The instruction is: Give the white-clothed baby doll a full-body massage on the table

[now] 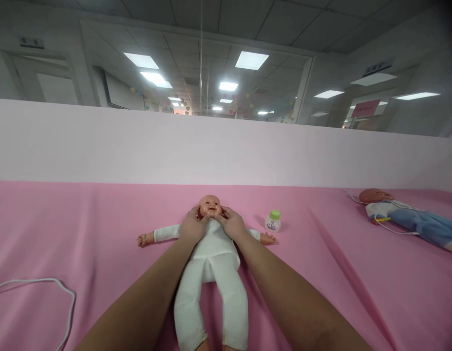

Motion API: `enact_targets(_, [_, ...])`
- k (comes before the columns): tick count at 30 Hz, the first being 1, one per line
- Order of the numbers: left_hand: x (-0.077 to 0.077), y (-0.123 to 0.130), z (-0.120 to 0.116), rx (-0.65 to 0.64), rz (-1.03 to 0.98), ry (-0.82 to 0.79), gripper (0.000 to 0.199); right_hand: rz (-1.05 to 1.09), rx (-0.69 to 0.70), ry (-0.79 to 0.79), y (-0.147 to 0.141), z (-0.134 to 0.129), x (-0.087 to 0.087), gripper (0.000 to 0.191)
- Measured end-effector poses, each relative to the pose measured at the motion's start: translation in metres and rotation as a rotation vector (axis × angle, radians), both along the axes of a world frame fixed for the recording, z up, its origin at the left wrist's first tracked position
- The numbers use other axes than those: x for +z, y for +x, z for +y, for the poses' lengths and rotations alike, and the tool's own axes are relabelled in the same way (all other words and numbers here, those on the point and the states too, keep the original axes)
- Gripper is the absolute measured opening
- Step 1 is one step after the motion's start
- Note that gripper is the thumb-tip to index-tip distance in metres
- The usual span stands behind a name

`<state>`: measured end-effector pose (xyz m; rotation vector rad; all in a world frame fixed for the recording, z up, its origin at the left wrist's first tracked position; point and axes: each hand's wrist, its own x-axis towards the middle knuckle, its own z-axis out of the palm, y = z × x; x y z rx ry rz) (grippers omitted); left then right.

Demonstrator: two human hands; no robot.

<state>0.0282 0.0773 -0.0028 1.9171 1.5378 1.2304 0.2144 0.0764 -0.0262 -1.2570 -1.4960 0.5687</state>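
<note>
A doll with a bald, smiling head and a white cloth body lies face up on the pink-covered counter, in front of the person. Its long axis runs nearly straight away from the wearer, head farthest, legs nearest, arms spread sideways. The fingers of the left hand and right hand clasp its head from both sides.
</note>
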Motion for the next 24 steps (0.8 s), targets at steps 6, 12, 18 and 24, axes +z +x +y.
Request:
enact_targets(6, [-0.0003,0.0003,0.0005,0.001,0.007,0.001,0.061,-0.035,-0.033,0.012,0.0011,0.0015,-0.0011,0.051])
enact_targets(12, [0.0027,0.001,-0.0013,0.01,0.012,-0.015,0.062,-0.046,-0.047,0.016,0.0006,0.0026,-0.0017,0.047])
enact_targets(18, [0.0057,0.0025,-0.0035,0.019,0.01,-0.061,0.062,-0.051,-0.057,0.008,-0.0002,-0.0012,0.0017,0.045])
enact_targets(24, [0.0059,0.0031,-0.003,0.026,0.022,-0.051,0.062,-0.069,-0.065,-0.006,-0.0013,-0.0047,0.0061,0.043])
